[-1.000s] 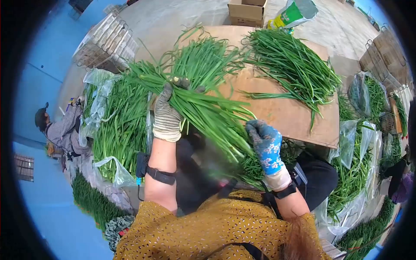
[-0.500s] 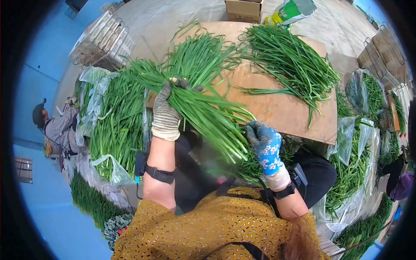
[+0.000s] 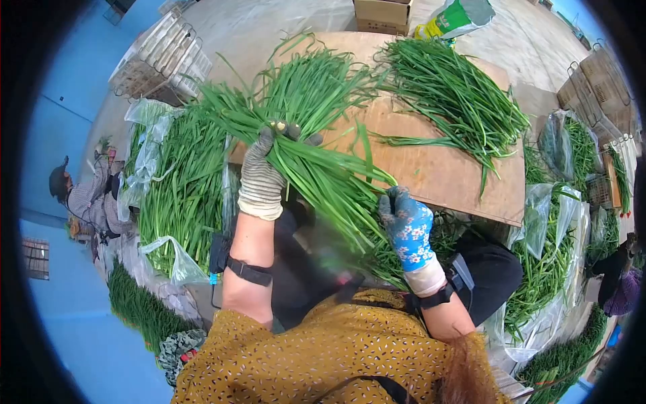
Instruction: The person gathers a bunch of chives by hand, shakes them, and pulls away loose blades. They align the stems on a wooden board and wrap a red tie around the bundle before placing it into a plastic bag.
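The left hand point(image 3: 264, 172), in a striped glove, is closed around a bundle of garlic chives point(image 3: 326, 176) at the centre of the frame, its leaves fanning to the upper left and its pale ends pointing lower right. The right hand point(image 3: 409, 225), in a blue flowered glove, is beside those ends, thumb and fingers drawn together, apparently pinching one stalk, though blur makes this uncertain.

Beyond them, a wooden board point(image 3: 434, 176) bears a left pile point(image 3: 313, 87) and a darker right pile point(image 3: 457, 94). More greens point(image 3: 178, 185) lie in clear plastic point(image 3: 145, 151) left of the striped glove. At the top are a cardboard box point(image 3: 382, 17) and a green-and-yellow bag point(image 3: 457, 20); stacked crates point(image 3: 161, 60) stand upper left. Another person point(image 3: 94, 198) is at the left edge.
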Action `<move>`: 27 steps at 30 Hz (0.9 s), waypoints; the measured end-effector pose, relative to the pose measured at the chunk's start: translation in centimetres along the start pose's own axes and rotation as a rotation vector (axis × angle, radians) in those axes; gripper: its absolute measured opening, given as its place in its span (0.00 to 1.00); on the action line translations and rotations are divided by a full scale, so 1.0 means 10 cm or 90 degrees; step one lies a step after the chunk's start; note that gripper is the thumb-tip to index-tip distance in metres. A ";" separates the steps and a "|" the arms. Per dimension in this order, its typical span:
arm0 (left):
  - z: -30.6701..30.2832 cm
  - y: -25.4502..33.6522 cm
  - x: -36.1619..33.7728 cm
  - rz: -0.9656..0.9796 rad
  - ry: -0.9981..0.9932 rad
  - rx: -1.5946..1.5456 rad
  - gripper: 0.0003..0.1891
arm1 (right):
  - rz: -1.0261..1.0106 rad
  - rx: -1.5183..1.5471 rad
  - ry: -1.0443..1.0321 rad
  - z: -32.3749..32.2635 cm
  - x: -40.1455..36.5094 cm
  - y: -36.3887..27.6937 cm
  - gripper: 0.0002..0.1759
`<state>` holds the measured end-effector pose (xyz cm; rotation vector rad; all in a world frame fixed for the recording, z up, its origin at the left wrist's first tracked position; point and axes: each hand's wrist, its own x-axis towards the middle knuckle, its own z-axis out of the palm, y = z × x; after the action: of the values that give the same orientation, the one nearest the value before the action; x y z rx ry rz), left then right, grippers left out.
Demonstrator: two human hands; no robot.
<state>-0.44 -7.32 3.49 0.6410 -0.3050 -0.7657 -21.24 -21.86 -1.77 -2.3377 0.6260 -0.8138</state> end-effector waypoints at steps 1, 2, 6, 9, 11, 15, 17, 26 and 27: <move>-0.04 -0.02 0.00 0.016 0.004 -0.012 0.08 | -0.006 0.014 0.031 0.05 -0.02 0.06 0.05; -0.08 -0.05 0.01 0.030 0.008 -0.023 0.08 | 0.004 -0.005 0.029 0.07 -0.04 0.09 0.05; -0.18 -0.05 0.03 0.036 0.019 -0.065 0.07 | 0.039 -0.089 -0.001 -0.01 -0.17 0.25 0.03; -0.30 0.00 0.02 0.055 0.047 -0.078 0.07 | 0.070 -0.162 -0.097 -0.08 -0.46 0.64 0.03; -0.40 0.05 0.04 0.078 0.032 -0.059 0.08 | 0.101 -0.296 -0.289 -0.09 -0.82 1.22 0.04; -0.45 0.18 0.04 0.102 0.000 -0.067 0.07 | 0.234 -0.446 -0.701 -0.43 -0.77 1.37 0.21; -0.35 0.13 0.00 0.070 -0.005 -0.065 0.07 | 0.129 0.063 -0.265 -0.40 -0.67 1.10 0.28; -0.31 -0.01 -0.01 0.033 0.004 -0.056 0.08 | 0.434 0.587 -0.183 0.06 -0.08 0.32 0.11; -0.35 0.03 -0.02 0.050 0.001 -0.045 0.08 | 0.415 0.510 -0.176 0.03 -0.12 0.39 0.10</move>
<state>1.30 -5.54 0.96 0.5606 -0.2989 -0.6978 -22.83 -23.88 -5.02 -1.3546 0.7087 -0.3245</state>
